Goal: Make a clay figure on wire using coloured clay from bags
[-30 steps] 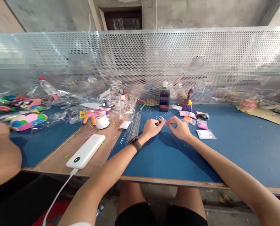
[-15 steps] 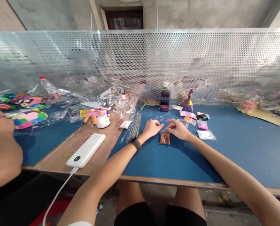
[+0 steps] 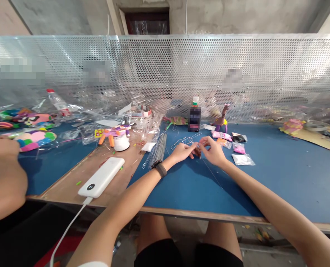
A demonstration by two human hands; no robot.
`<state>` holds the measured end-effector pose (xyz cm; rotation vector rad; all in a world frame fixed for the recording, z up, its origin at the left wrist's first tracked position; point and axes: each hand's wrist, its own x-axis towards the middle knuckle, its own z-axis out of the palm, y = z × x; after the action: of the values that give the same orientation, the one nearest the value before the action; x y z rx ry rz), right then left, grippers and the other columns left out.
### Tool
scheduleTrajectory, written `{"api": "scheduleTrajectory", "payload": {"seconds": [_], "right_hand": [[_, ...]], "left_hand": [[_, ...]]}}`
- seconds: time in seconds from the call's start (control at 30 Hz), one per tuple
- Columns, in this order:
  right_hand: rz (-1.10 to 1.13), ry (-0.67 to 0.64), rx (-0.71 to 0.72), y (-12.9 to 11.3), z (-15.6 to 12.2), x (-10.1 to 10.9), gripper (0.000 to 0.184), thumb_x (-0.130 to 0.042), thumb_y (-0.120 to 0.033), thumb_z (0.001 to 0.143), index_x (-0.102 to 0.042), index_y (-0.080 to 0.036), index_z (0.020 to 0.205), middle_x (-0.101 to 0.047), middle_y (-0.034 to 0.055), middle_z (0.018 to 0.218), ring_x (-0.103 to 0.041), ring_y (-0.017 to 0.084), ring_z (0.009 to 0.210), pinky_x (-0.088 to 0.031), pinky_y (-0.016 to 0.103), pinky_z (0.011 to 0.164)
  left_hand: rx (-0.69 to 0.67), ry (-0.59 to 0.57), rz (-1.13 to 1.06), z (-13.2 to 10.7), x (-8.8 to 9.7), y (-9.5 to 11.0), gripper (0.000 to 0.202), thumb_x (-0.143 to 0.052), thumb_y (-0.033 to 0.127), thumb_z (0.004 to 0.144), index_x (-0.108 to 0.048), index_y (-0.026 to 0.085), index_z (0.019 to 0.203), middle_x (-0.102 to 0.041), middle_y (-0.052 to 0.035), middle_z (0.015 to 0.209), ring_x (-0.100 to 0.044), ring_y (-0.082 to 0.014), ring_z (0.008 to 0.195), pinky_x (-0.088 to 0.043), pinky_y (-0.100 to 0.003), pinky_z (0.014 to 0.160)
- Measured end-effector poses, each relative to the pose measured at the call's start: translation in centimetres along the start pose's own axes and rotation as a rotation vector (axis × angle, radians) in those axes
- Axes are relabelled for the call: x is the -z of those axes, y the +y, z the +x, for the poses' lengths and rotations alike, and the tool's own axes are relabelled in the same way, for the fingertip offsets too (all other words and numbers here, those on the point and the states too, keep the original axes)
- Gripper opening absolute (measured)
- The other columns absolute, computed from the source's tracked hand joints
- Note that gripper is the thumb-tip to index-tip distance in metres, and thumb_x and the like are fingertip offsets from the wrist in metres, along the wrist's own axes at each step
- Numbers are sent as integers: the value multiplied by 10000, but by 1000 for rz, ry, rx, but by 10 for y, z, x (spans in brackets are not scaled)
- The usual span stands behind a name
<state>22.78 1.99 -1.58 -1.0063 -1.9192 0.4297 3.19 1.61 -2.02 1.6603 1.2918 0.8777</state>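
My left hand (image 3: 183, 152) and my right hand (image 3: 212, 151) meet over the blue table (image 3: 278, 178), fingers pinched together on a small clear bag of brown stuff (image 3: 198, 151), mostly hidden between them. A black watch sits on my left wrist (image 3: 160, 169). A bundle of thin metal wires (image 3: 156, 152) lies just left of my left hand, and a bent wire shape (image 3: 185, 141) lies beyond the fingers. Small bags of pink, orange, black and white material (image 3: 238, 148) lie right of my right hand.
A dark bottle (image 3: 194, 115) and a purple clay figure (image 3: 222, 117) stand at the back by the perforated metal screen (image 3: 237, 74). A white power bank (image 3: 101, 177) with cable lies on a wooden board (image 3: 78, 181). Another person's arm (image 3: 3, 174) rests at far left near colourful toys in plastic.
Half a second ago the brown bag hung below my fingers in plain view; now both hands have closed in around it and it is nearly hidden.
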Motion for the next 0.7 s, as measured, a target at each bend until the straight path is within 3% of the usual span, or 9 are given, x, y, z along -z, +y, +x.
{"api": "scheduleTrajectory", "payload": {"seconds": [0.1, 0.23, 0.4, 0.53, 0.7], "right_hand": [[21, -42, 14, -4, -1, 1, 181, -590, -392, 952, -620, -220, 1001, -770, 57, 878, -739, 214, 805, -516, 271, 587], [67, -82, -21, -7, -1, 4, 237, -593, -420, 955, -673, -206, 1016, -789, 66, 897, -749, 219, 823, -498, 250, 548], [93, -103, -46, -6, 0, 4, 298, -577, -461, 965, -704, -191, 958, -784, 67, 856, -739, 216, 797, -515, 263, 582], [121, -106, -62, -2, 1, 4, 322, -591, -475, 953, -720, -180, 948, -776, 59, 828, -722, 204, 756, -556, 287, 648], [135, -178, -89, 1, 2, 5, 436, -535, -546, 975, -744, -185, 848, -750, 45, 774, -684, 196, 684, -567, 293, 616]], "left_hand": [[-35, -36, -40, -1, 1, 1, 714, -525, 751, 921, -798, 111, 761, -763, -101, 717, -627, -127, 567, -371, -235, 544], [-25, -57, -61, -3, 2, 5, 702, -539, 740, 924, -808, 107, 783, -731, -87, 652, -531, -94, 475, -317, -236, 494], [-43, -87, -81, -3, 3, 5, 634, -569, 679, 940, -801, 111, 780, -725, -79, 652, -474, -73, 437, -288, -235, 473], [-46, -104, -103, -4, 3, 6, 624, -551, 657, 952, -801, 106, 801, -707, -78, 632, -477, -76, 437, -267, -230, 458], [-25, -121, -147, -6, 2, 10, 656, -539, 700, 933, -796, 106, 822, -727, -100, 678, -545, -101, 492, -255, -223, 445]]}}
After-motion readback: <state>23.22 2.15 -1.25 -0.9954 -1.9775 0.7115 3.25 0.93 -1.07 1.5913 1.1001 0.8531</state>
